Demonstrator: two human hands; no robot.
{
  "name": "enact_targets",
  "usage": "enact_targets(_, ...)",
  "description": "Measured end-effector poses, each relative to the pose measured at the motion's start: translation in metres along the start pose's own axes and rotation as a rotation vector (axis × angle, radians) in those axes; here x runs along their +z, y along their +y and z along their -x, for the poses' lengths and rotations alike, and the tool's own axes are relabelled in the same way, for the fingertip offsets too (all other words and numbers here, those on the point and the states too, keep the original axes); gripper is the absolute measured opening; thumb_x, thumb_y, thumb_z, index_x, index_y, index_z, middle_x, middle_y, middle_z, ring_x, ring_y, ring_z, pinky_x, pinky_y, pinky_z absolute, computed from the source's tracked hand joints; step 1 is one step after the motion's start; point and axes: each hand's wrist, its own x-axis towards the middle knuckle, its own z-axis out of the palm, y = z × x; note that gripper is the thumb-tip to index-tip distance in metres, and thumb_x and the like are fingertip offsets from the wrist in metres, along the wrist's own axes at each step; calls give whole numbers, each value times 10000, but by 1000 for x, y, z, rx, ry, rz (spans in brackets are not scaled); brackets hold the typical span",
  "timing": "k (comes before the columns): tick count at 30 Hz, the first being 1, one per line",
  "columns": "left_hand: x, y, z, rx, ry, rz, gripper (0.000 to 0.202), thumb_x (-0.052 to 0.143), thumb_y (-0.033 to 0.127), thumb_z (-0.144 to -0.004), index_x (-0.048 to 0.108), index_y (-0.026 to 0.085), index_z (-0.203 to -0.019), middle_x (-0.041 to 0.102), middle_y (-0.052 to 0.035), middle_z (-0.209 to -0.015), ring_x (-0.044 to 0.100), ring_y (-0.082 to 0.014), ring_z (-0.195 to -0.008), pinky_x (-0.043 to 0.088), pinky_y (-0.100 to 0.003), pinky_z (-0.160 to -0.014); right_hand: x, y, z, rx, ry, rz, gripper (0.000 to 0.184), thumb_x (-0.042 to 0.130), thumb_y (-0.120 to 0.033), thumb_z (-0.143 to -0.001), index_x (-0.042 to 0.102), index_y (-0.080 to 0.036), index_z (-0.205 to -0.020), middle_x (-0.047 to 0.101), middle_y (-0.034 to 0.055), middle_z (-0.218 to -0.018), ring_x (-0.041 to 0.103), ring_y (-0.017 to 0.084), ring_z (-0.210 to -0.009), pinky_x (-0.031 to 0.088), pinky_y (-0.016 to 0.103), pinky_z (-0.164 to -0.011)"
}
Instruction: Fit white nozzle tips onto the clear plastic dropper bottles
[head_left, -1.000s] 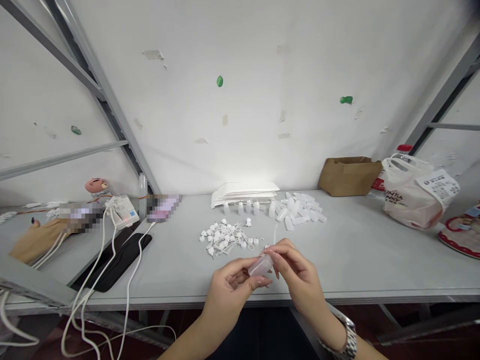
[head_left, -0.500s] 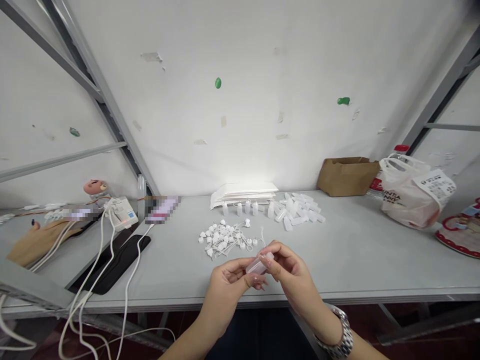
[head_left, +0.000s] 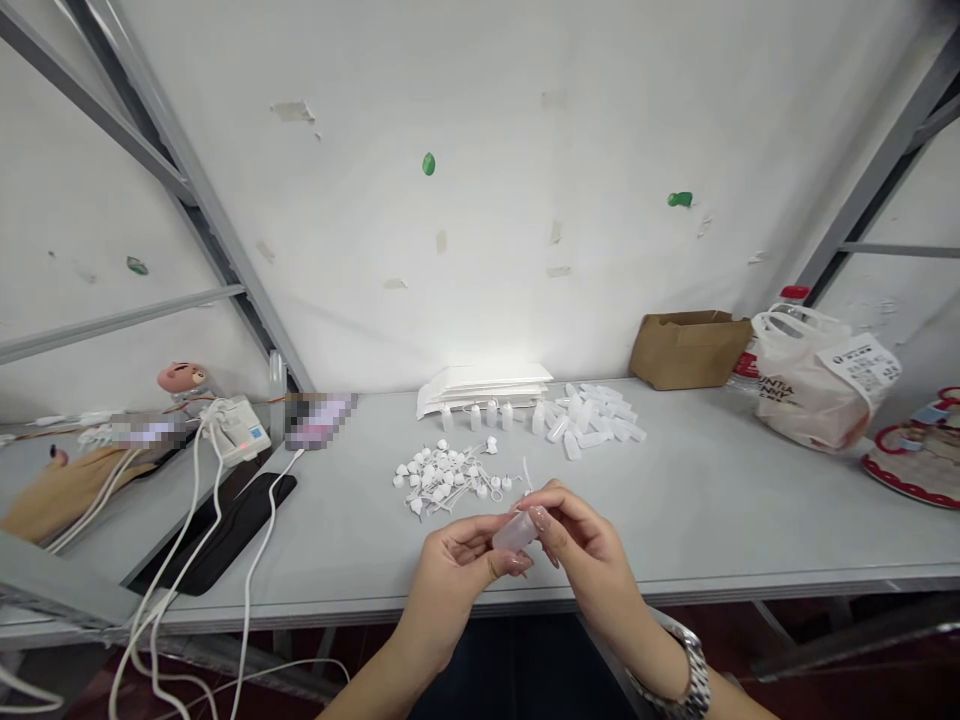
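L hand and R hand held a small translucent plastic bottle btwn them, tilted on its side, above the front part of the pale grey desk. The fingers of both hands were closed on it, grasping it. Silver link watch on R wrist. Nearest on the desk, just past the hands: loose pile of white plastic caps w/ thin stems. Behind that, a row of upright white plastic bottles, and to its right a heap of white plastic bottles. Further back, stack of white paper packets. Far R, brown paper bag and white plastic carrier bag. Far L, tangled white cables.
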Motion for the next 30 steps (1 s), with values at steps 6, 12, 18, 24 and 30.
enact_targets(6, 3, -6, -1, 18, 80, 38, 211, 764, 182, -603, 743, 176, -813, 723, -36, -768, 615, -138, -673, 496, -267, -700, 7, 16, 4, -53, 100, 67, 149, 500, -324, -891, 633, -258, -898, 506, -5, -797, 512, 127, -745, 433, 241, -673)
enact_targets(12, 1, -8, -6, -72, 9, 123, 227, 782, 238, -605, 742, 152, -811, 695, -35, -728, 579, -112, -648, 466, -246, -693, 8, 20, 4, -39, 85, 67, 172, 497, -335, -884, 631, -228, -884, 466, -2, -768, 504, 128, -689, 451, 236, -593)
enact_targets(18, 2, -2, -7, -86, -42, 198, 223, 788, 259, -615, 737, 143, -798, 672, -34, -693, 572, -105, -650, 458, -224, -670, -7, 12, -4, -363, -16, 488, 244, 483, -225, -893, 574, -246, -1118, 475, 13, -774, 500, 154, -705, 460, 300, -645)
enact_targets(24, 1, 3, -3, -63, 20, 227, 237, 799, 256, -605, 732, 142, -802, 677, -31, -697, 565, -86, -633, 463, -202, -658, -15, 10, -4, -763, 128, 875, 425, 568, -117, -832, 464, -226, -1229, 499, 37, -823, 489, 172, -708, 446, 379, -704)
enact_targets(30, -1, 0, -4, -47, -5, 279, 221, 784, 254, -632, 725, 154, -820, 705, -41, -794, 598, -99, -720, 466, -202, -700, -11, 12, 3, -984, 171, 1147, 517, 614, -41, -784, 461, -200, -1251, 544, 23, -809, 526, 136, -643, 418, 417, -794)
